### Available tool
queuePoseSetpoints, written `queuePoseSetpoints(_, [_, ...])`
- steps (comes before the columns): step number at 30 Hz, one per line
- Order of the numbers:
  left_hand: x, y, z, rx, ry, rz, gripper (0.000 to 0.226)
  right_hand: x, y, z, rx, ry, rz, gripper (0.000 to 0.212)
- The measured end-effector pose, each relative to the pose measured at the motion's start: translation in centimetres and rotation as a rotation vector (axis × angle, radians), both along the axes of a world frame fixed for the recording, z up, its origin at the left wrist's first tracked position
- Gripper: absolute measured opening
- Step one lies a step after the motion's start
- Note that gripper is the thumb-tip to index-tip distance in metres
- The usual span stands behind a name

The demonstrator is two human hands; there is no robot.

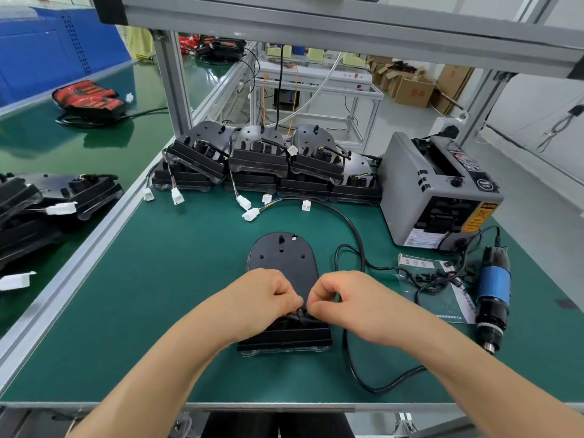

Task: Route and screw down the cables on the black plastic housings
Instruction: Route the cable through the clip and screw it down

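Observation:
A black plastic housing (282, 257) lies flat on the green mat in front of me, rounded end away from me. My left hand (264, 292) and my right hand (343, 298) meet over its near half, fingers curled, both pinching the black cable (300, 317) where it crosses the housing. That cable (357, 371) loops off to the right, round the mat and back toward a white connector (251, 214). The spot under my fingertips is hidden.
Several stacked housings (259, 156) with white connectors line the back of the mat. A grey tape dispenser (439, 191) stands at the right, a blue electric screwdriver (493, 298) lies near a sheet with small black parts (433, 275). More housings (47, 203) lie on the left conveyor.

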State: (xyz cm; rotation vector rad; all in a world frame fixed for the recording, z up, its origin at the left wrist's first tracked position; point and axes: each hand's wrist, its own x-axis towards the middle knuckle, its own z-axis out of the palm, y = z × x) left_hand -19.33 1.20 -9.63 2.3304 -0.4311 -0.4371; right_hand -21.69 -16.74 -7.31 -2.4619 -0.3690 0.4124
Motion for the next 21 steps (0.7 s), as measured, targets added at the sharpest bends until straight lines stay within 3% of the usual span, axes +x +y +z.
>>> queuePoseSetpoints(9, [-0.3,0.0,-0.1,-0.036,-0.043,-0.011,0.029,1.1,0.3,0.7,0.009,0.129,-0.006,0.012])
queuePoseSetpoints(21, [-0.6,0.2,-0.3,-0.082,-0.059,-0.008,0.027,2.6,1.0,2.2,-0.173,0.221,0.092,0.012])
